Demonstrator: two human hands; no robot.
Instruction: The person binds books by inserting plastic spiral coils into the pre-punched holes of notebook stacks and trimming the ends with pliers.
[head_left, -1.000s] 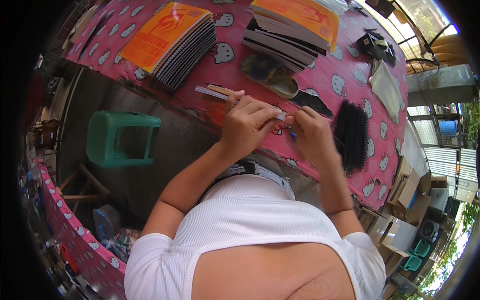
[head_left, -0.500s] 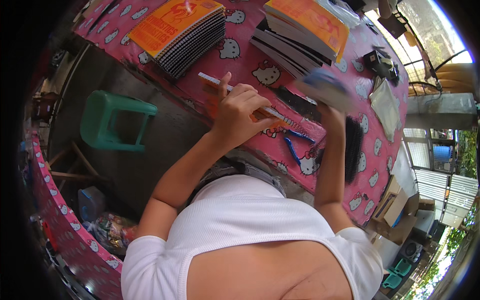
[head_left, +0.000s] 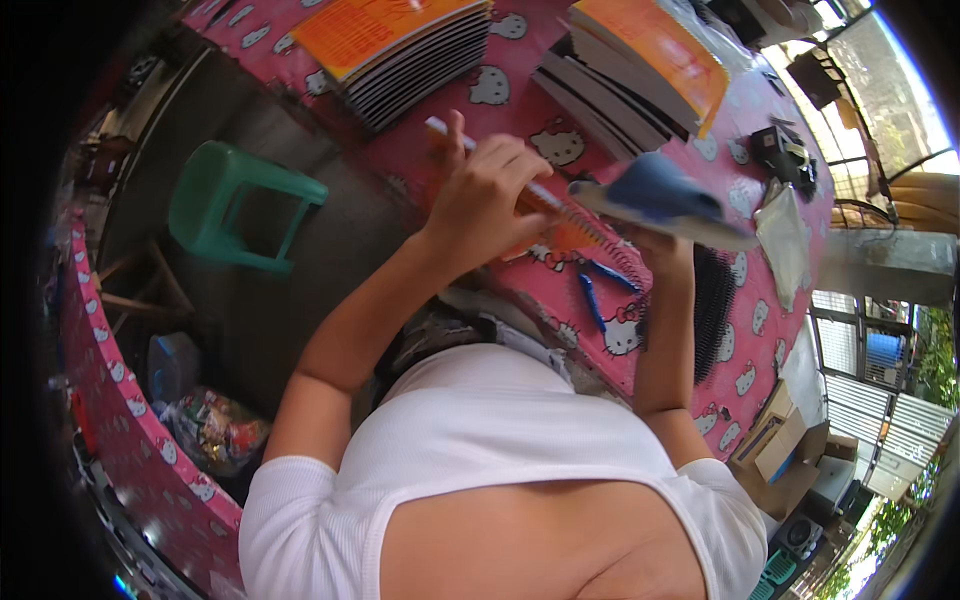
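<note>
My left hand (head_left: 487,192) is closed around a thin orange-covered book (head_left: 572,236), held on edge above the pink table. A spiral binding coil (head_left: 622,260) extends from the end of the book toward my right forearm. In my right hand (head_left: 664,252) is a blue slide sandal (head_left: 665,195) with a pale sole, raised close to the coil end of the book; some fingers are hidden under it. Blue-handled pliers (head_left: 592,300) lie spread on the table below the coil. Beside my right forearm rests a bundle of black coils (head_left: 716,315).
At the far side stand a stack of spiral-bound orange books (head_left: 400,62) and a stack of loose orange-covered books (head_left: 650,60). A black device (head_left: 782,152) and a clear plastic packet (head_left: 785,235) lie at the right. A green stool (head_left: 235,195) stands on the floor left.
The sandal, blurred earlier, has swung lower and to the right and shows more plainly. My left hand still grips the book. The whole view has shifted slightly.
</note>
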